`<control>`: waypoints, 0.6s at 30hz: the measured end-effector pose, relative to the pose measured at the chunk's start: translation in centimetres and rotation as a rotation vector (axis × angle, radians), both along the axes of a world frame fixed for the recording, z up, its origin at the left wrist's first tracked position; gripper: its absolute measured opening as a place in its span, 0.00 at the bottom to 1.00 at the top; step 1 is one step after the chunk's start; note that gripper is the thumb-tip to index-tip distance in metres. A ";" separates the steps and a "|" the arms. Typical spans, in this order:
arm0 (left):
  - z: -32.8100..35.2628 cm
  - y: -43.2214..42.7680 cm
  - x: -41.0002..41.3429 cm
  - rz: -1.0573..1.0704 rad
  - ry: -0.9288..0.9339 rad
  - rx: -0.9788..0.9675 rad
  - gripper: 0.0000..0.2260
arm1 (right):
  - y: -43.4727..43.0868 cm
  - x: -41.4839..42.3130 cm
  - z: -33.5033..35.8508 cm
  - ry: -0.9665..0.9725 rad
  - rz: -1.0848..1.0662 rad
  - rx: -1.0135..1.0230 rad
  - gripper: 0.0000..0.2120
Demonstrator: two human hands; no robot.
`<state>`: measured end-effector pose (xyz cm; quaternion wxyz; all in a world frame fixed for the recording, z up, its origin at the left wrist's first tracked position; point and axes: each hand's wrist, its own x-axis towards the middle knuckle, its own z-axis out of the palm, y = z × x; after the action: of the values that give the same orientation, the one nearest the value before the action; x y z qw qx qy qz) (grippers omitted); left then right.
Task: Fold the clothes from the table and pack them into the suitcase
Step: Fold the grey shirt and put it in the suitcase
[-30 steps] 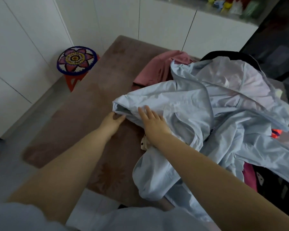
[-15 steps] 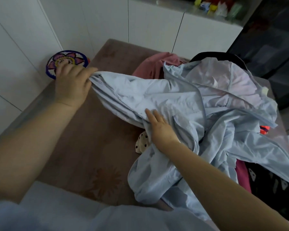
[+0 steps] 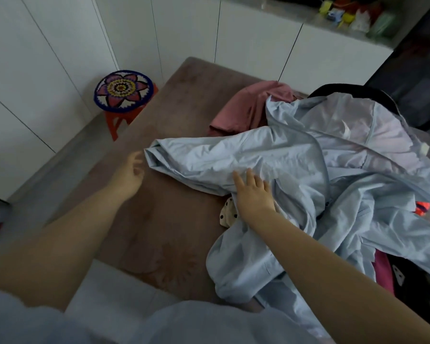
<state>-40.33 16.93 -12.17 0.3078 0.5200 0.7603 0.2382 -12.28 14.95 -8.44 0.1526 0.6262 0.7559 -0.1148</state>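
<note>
Left hand hovers loose, holding nothing, over the table; the one blue shirt edges just right. Right hand lies flat on it.

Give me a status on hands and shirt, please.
Left hand open beside blue shirt. Right hand flat on it. Shirt unfolded, sprawled; spotted cloth beneath its edge.

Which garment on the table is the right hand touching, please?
The light blue shirt: the right hand rests on it; the pink garment behind is untouched.
</note>
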 end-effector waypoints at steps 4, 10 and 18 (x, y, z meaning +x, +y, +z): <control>-1.6 1.1 0.5 0.194 -0.260 -0.142 0.27 | 0.0 -0.5 -0.2 -0.008 0.018 -0.019 0.32; -2.1 4.1 4.9 0.479 -0.625 -0.089 0.16 | -0.2 0.4 0.0 0.074 0.000 -0.058 0.31; 4.2 5.2 1.6 0.347 -0.111 0.464 0.14 | -0.3 0.8 0.3 0.163 0.015 -0.059 0.33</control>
<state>-38.75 22.16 -7.96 0.1765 0.4251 0.7449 0.4830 -11.52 14.64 -8.19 0.1098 0.6044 0.7667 -0.1865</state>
